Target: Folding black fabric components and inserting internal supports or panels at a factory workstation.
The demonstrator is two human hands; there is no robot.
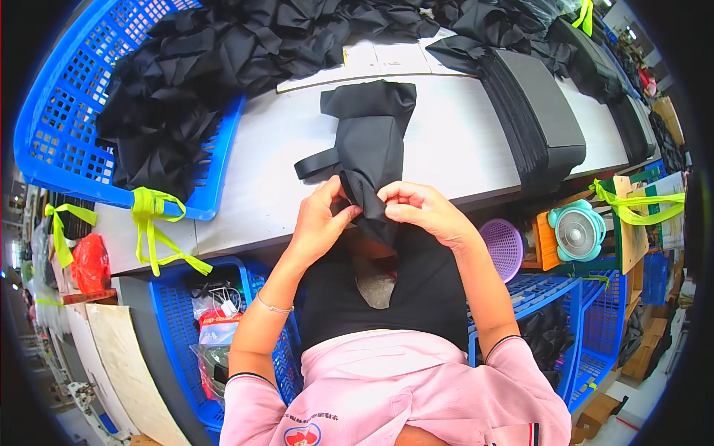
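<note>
A black fabric piece (370, 137), shaped like a small pouch with a wide flap at its far end and a strap loop on its left, lies on the white table in front of me. Its near end comes over the table edge. There my left hand (324, 216) pinches the cloth's left side between thumb and fingers. On the opposite side, my right hand (421, 209) grips the cloth in a similar pinch. The fabric between both hands is folded and bunched.
A blue basket (63, 141) heaped with black fabric pieces (167, 97) stands at the left. More pieces cover the table's far side. To the right lies a neat stack of black panels (532, 111). Below are a purple basket (502, 249), a teal fan (578, 231) and a blue crate (175, 320).
</note>
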